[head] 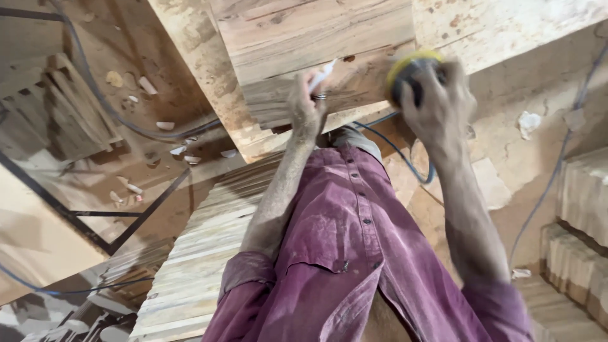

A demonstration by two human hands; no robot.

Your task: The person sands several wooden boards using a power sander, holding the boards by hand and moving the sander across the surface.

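Your two hands work on the wood panel.

Your right hand (pixel 437 101) wraps closed around the sander (pixel 411 73), pressing its yellow pad flat on the panel (pixel 316 38). Your left hand (pixel 307 98) is closed on a white marker (pixel 323 75), resting near the panel edge to steady it. The blue cord (pixel 405 158) hangs free below; board stacks (pixel 202 253) crowd both sides.

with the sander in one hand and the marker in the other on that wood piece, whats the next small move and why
Probably slide the sander a little along the wood piece toward the left hand. The right hand grips the sander at the piece's right end, while the left hand steadies the piece, a white marker between its fingers. The surface between them looks rough, though the picture is blurred.
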